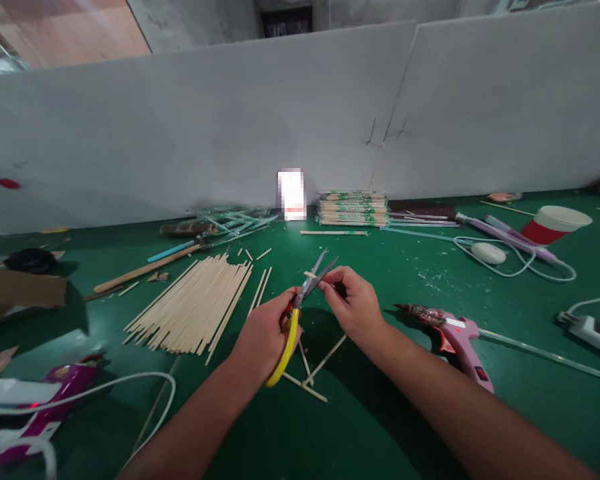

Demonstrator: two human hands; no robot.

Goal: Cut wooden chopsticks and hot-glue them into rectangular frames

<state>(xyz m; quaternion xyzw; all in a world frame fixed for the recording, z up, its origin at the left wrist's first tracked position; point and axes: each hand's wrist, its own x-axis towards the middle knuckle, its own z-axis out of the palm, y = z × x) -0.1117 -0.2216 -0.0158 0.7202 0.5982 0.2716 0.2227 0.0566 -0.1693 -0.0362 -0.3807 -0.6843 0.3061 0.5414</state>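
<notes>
My left hand [264,335] is closed round the handles of a pair of scissors [291,350], yellow on the visible side. Their blades stand apart and point away from me. Between the blades lies a thin wooden stick [309,275], its other end pinched in the fingers of my right hand [354,301]. Below my hands, several sticks [325,363] lie touching at angles on the green table [380,427]; my left hand partly hides them. A broad pile of loose wooden sticks [193,307] spreads to the left, with short cut bits [264,254] beyond it.
A pink glue gun [463,340] lies right of my right forearm, a purple one [55,400] with a white cord at the left. Wrapped stick packs [353,209] are stacked at the back beside a bright blurred screen [293,193]. A paper cup [555,225] stands far right.
</notes>
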